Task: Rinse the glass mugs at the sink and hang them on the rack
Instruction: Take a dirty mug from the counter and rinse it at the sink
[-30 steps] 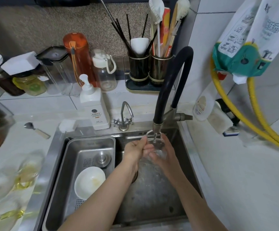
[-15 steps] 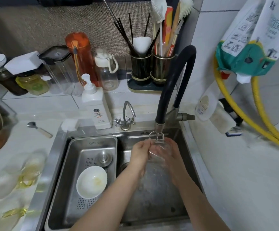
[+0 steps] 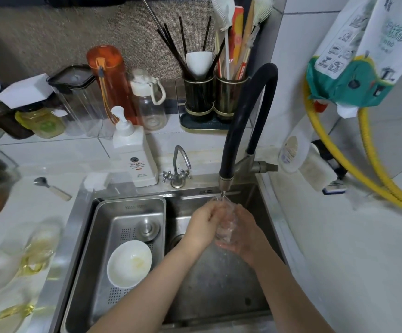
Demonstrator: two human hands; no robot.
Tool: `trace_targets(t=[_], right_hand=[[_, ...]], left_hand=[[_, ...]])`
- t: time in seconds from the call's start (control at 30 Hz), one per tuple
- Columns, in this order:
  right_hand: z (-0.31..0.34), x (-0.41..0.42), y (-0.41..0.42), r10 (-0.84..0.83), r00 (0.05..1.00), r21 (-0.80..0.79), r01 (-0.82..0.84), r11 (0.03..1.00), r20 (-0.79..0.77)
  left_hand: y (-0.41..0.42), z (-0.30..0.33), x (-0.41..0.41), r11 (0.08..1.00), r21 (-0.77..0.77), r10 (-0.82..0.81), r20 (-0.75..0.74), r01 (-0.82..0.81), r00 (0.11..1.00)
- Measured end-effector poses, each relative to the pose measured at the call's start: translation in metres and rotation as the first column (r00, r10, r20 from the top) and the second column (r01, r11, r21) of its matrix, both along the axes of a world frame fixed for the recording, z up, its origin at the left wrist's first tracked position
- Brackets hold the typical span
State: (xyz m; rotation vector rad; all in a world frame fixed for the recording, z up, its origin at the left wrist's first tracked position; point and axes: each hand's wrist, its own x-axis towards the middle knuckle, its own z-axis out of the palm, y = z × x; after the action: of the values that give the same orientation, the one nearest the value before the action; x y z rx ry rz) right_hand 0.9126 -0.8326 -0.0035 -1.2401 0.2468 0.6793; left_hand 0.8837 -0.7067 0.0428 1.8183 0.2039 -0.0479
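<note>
Blurred clear glass mugs with yellowish tint [image 3: 34,251] on the white counter at near left, well apart from the tap; whether washed or waiting can't tell. No rack in view, so nothing seen hung yet. Stainless steel sink [image 3: 221,296]: perforated steel drain tray [image 3: 113,227] in its left half holds a round white bowl [image 3: 129,263]. In the right half both hands wrap one clear glass mug [image 3: 226,224] held between them: left hand [image 3: 203,223] grips its left side, fingers curled; right hand [image 3: 248,233] cups it from right and below. Mug sits just under the black curved hose faucet [image 3: 245,121], thin water running in. Judgement: rinse step mid-way on this mug, hanging still to do, task early. Farther back white pump soap bottle [image 3: 135,155] on the ledge
</note>
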Motion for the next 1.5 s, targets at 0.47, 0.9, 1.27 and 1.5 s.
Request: trace_targets(t=[0.47,0.9,1.27,1.5], right_hand=[[0.004,-0.005,0.012,-0.128,0.989,0.195,0.113,0.974,0.069],[0.005,-0.014,-0.003,0.226,0.961,-0.091,-0.213,0.973,0.160],[0.005,-0.022,0.002,0.217,0.807,-0.303,-0.050,0.952,0.549],[0.005,-0.026,-0.010,0.451,0.594,-0.573,0.020,0.819,0.666]], left_hand=[[0.004,-0.003,-0.001,0.973,0.229,0.016,0.088,-0.036,0.996],[0.019,0.008,-0.009,0.991,-0.134,0.028,0.069,-0.019,0.997],[0.017,0.010,0.000,0.894,0.446,0.012,0.083,-0.048,0.997],[0.043,0.004,-0.002,0.996,-0.079,0.038,-0.136,-0.049,0.990]])
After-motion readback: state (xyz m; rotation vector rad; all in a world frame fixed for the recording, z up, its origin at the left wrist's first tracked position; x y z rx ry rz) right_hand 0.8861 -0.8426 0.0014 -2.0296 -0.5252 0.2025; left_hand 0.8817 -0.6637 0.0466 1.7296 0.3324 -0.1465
